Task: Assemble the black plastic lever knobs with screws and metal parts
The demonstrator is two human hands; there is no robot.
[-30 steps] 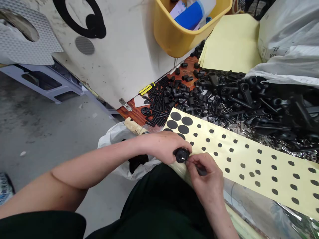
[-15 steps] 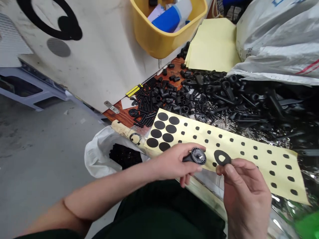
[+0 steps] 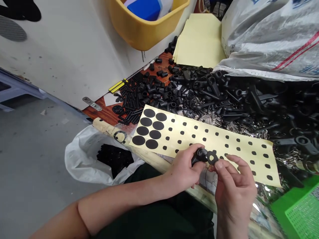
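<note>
My left hand (image 3: 185, 166) is wrapped round a black plastic part (image 3: 200, 156) whose round, hollow end faces up. Between thumb and fingertips of my right hand (image 3: 235, 181) is a thin black ring-shaped sticker (image 3: 212, 157) with a hole in its middle. The sticker is right beside the part's round end; whether the two touch I cannot tell. Under and beyond both hands lies a pale yellow sticker sheet (image 3: 211, 132), with large black discs at its left end and rows of small black dots along the rest.
Black plastic parts (image 3: 159, 89) and small metal pieces are heaped behind the sheet. A yellow bin (image 3: 139, 33), a yellow paper stack (image 3: 199, 43) and a white sack (image 3: 269, 43) stand at the back. A white bag (image 3: 79, 159) hangs at left, a green basket (image 3: 286, 202) at right.
My right hand has brought the ring-shaped sticker left, close to the black plastic part. My left hand has tilted the part toward it. The whole view has shifted right.
</note>
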